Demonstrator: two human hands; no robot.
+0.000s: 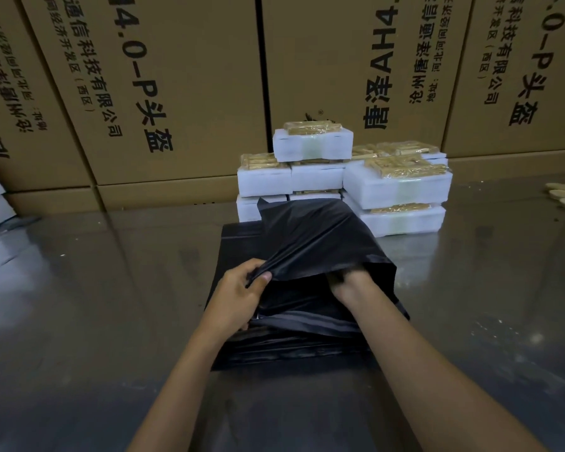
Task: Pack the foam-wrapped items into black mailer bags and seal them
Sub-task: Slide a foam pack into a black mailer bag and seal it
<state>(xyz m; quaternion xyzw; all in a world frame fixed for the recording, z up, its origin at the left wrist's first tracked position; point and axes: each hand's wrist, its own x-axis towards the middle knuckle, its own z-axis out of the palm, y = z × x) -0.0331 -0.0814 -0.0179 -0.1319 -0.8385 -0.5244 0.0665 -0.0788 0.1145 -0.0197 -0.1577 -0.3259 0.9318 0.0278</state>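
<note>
Cartons reading "4.0-P头盔" back hands opening black mailer bag.

Dim overall, lit softly from above. Pale glare patches on the steel table, strongest right of the black mailer bag. Bag folds nearly lost in shadow. Slightly soft throughout; leaning, bowed carton walls behind the bag.

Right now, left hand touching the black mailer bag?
Touching. Head view: the left hand pinches the upper edge of the black mailer bag at its mouth, with no gap.
</note>
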